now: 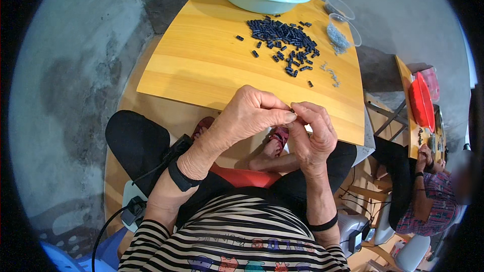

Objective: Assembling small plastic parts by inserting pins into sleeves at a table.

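Note:
Both my hands meet just over the near edge of the yellow wooden table (201,65). My left hand (254,113) pinches a small dark piece (293,111) between thumb and forefinger; most of it is hidden by the fingertips. Touching the same spot, my right hand (315,133) has thumb and finger closed together, and whatever sits between them is too small to make out. Beyond the hands lies a loose pile of small black plastic pieces (282,35), with several strays around it. A few tiny clear pieces (333,76) are scattered to its right.
A light-blue basin (262,2) full of black pieces stands at the table's far edge. Two clear plastic cups (355,32) hold small pieces at the far right. At right, another person (428,196) works at a second table with a red basin (422,102). Cables hang beside me.

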Tool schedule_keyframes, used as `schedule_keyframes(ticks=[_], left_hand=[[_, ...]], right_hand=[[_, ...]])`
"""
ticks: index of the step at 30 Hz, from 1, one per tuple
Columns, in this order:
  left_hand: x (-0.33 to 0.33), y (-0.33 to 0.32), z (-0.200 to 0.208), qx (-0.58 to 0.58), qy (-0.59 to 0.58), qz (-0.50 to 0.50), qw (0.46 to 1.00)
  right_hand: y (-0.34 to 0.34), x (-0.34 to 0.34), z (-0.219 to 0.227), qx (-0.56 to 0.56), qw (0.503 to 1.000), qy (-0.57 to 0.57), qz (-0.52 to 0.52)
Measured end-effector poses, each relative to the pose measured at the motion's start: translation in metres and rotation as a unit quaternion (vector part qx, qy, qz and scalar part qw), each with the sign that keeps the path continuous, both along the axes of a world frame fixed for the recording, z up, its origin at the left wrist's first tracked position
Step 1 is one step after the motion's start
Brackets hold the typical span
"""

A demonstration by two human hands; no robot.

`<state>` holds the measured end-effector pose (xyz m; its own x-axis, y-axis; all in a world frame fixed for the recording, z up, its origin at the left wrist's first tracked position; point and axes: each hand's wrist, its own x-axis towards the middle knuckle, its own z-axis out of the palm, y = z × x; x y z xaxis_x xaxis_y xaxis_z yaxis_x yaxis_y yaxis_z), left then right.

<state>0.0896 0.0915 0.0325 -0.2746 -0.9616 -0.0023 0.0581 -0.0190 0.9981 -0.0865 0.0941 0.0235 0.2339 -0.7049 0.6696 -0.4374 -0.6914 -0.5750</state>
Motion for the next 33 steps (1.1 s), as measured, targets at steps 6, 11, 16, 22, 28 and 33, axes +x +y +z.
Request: schedule_keyframes(ticks=[6, 11, 16, 22, 28, 33], left_hand=[[-0.007, 0.001, -0.012, -0.053, 0.025, 0.028, 0.998], [-0.009, 0.001, -0.009, -0.061, 0.038, 0.028, 0.997], [-0.014, 0.000, -0.019, -0.070, 0.059, 0.043, 0.995], [-0.016, -0.003, -0.026, -0.032, 0.126, 0.028, 0.991], [-0.013, -0.003, -0.026, -0.001, 0.145, 0.033, 0.989], [-0.013, -0.003, -0.022, 0.036, 0.153, 0.052, 0.986]], right_hand=[[-0.002, -0.001, 0.006, -0.071, 0.996, 0.043, -0.020], [-0.005, -0.005, 0.004, -0.072, 0.996, 0.055, -0.012], [-0.007, -0.009, 0.001, -0.054, 0.997, 0.059, 0.007], [-0.007, -0.019, 0.004, 0.054, 0.997, 0.041, 0.045], [-0.015, -0.020, 0.007, 0.079, 0.995, 0.032, 0.060], [-0.063, -0.041, -0.005, 0.224, 0.962, -0.049, -0.149]])
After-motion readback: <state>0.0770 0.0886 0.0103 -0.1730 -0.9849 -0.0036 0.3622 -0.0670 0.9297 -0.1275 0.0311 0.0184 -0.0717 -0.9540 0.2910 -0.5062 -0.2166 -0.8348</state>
